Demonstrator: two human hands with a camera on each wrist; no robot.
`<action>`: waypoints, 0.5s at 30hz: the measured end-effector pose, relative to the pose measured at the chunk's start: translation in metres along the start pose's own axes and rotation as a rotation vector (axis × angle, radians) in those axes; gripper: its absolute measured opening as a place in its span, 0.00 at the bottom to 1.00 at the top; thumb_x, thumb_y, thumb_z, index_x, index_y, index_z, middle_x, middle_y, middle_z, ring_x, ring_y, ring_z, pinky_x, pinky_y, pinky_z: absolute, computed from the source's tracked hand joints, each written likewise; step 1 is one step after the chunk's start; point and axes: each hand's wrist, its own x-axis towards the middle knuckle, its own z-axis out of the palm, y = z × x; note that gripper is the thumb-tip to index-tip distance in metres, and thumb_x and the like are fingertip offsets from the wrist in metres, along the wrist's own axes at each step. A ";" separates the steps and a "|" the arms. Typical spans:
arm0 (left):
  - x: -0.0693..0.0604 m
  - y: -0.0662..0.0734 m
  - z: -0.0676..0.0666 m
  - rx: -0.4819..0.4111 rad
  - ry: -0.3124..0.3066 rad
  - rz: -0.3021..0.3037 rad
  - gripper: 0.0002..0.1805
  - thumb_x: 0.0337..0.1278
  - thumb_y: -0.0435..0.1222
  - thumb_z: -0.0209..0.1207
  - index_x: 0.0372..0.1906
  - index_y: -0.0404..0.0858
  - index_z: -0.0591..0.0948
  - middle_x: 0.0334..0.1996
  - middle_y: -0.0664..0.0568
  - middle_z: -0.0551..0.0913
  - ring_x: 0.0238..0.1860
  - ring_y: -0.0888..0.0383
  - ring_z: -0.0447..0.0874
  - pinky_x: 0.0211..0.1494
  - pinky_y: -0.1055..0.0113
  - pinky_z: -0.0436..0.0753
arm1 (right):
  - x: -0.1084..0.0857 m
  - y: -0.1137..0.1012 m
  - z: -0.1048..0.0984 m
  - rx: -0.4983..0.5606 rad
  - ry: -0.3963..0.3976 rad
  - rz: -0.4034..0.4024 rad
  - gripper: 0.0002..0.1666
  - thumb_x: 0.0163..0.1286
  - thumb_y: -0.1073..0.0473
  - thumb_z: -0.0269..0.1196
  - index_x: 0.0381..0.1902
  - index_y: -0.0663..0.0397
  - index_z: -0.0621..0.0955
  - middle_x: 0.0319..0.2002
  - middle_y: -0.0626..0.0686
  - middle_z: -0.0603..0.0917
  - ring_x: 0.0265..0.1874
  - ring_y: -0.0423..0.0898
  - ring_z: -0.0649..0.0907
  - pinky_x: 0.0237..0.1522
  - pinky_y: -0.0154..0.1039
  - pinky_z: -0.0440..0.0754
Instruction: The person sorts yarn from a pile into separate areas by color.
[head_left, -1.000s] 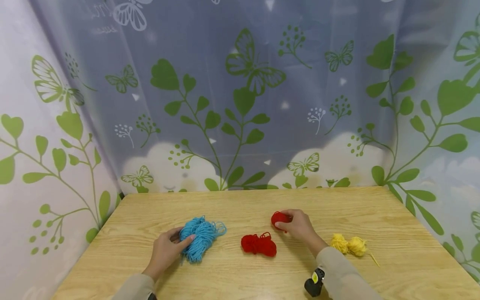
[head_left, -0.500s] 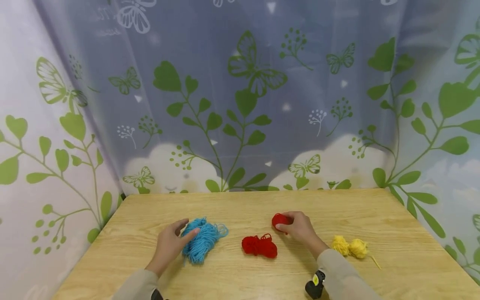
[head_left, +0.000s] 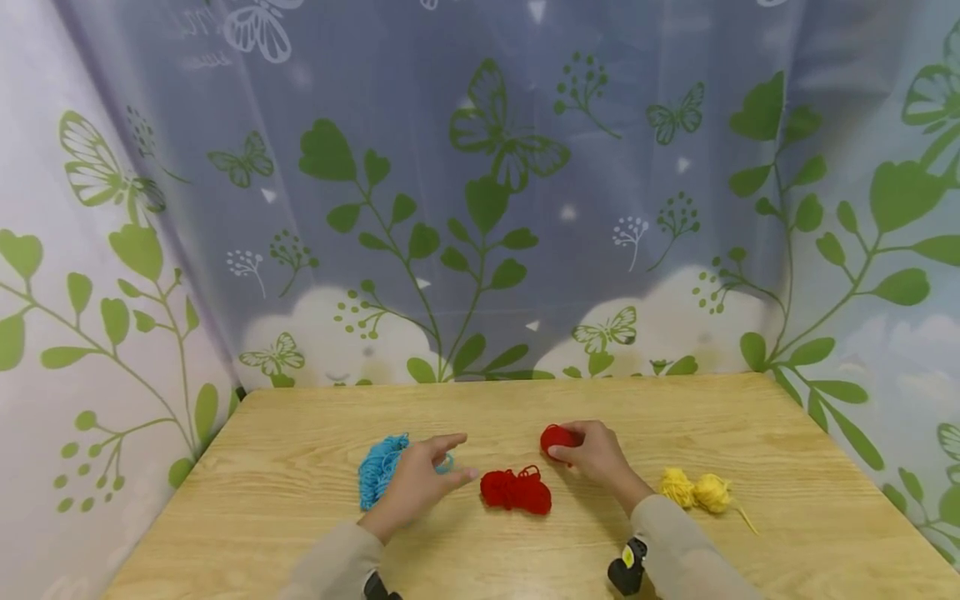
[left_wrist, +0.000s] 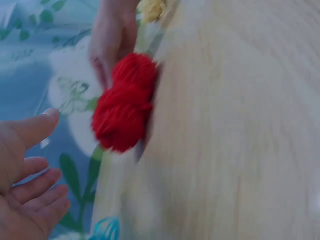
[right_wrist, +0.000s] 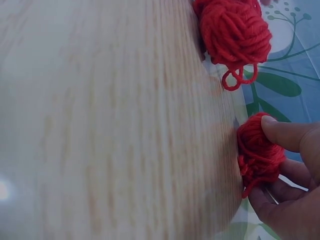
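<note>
My left hand (head_left: 420, 483) is above the table with its fingers and thumb spread, holding nothing. It partly covers a light blue bundle of yarn (head_left: 378, 471) and points toward a red yarn skein (head_left: 516, 490) that is pinched in at its middle. That skein (left_wrist: 122, 112) stands out just ahead of the fingers in the left wrist view. My right hand (head_left: 603, 457) pinches a smaller red ball of yarn (head_left: 557, 442) against the tabletop. In the right wrist view the thumb lies on top of this ball (right_wrist: 260, 150), with fingers below it.
Two joined yellow yarn balls (head_left: 696, 490) with a loose strand lie to the right of my right forearm. The wooden table (head_left: 465, 408) ends at the back against a curtain (head_left: 517, 250) printed with leaves and butterflies.
My left hand has let go of the blue yarn and moved right, toward the red skein, its fingers spreading. The right hand keeps holding the small red ball in the same place.
</note>
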 end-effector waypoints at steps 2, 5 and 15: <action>0.003 0.002 0.011 -0.029 -0.048 0.014 0.32 0.53 0.44 0.68 0.62 0.35 0.76 0.62 0.40 0.75 0.61 0.38 0.73 0.60 0.50 0.75 | 0.000 -0.001 0.000 0.005 0.001 0.002 0.22 0.58 0.62 0.71 0.49 0.66 0.82 0.42 0.56 0.85 0.38 0.49 0.81 0.38 0.41 0.81; 0.006 0.002 0.026 -0.045 -0.100 0.022 0.31 0.53 0.42 0.68 0.61 0.34 0.76 0.61 0.41 0.76 0.62 0.41 0.73 0.61 0.52 0.75 | -0.001 -0.001 -0.001 -0.001 0.003 0.003 0.22 0.58 0.61 0.71 0.49 0.65 0.82 0.43 0.57 0.85 0.39 0.49 0.81 0.40 0.42 0.81; 0.009 -0.006 0.052 0.042 -0.109 0.048 0.21 0.47 0.37 0.72 0.50 0.38 0.85 0.48 0.50 0.85 0.49 0.53 0.82 0.50 0.63 0.80 | -0.003 -0.002 -0.001 -0.011 0.004 0.001 0.22 0.58 0.61 0.71 0.50 0.66 0.82 0.43 0.57 0.85 0.40 0.50 0.82 0.41 0.43 0.82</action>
